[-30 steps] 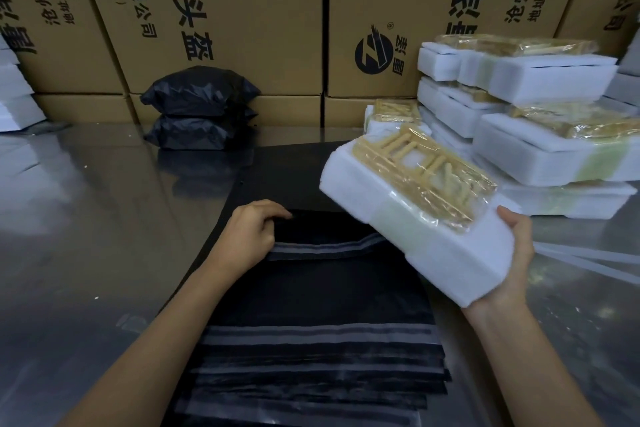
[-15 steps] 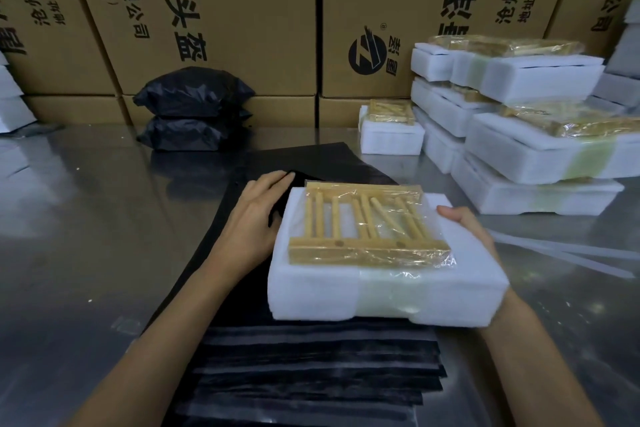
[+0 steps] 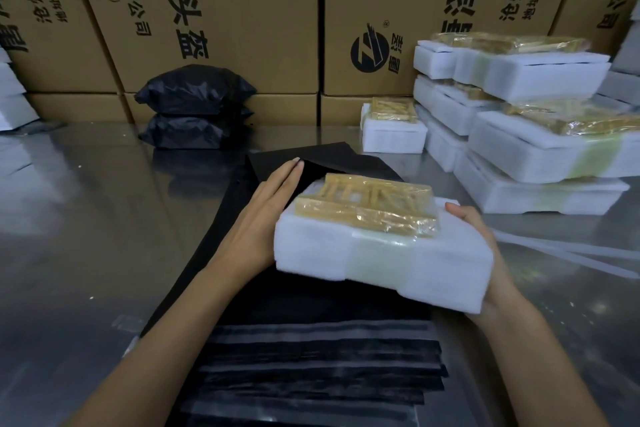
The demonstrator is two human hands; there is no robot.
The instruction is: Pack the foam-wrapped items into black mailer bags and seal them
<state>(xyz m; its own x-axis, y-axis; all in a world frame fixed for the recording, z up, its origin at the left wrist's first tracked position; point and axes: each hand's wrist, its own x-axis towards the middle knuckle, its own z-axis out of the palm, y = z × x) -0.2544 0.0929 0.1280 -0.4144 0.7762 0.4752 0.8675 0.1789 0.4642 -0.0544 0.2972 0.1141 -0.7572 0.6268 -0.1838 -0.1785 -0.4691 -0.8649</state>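
The person is working at the insertion step: the foam-wrapped item (image 3: 382, 246) is sitting at the mouth of the top black mailer bag (image 3: 311, 166), its far edge just entering the opening, while most of the block is lying outside, above the stack of flat mailer bags (image 3: 311, 367) on the steel surface (image 3: 86, 218). Beyond the item, two packed black bags (image 3: 195, 107) are resting against the cardboard boxes (image 3: 214, 10), and to the right of the item a pile of unpacked foam blocks (image 3: 530, 149) is waiting.

The left hand (image 3: 263, 215) is lying left of the item, its fingers straight and touching the bag's upper flap, holding the mouth open. The right hand (image 3: 485, 253) is cupping the item's right end, the thumb on top and the fingers curling beneath, a firm grip.

Judging from this, the next move is calling for a forward push with the right hand while the left is lifting the flap clear, then sealing.
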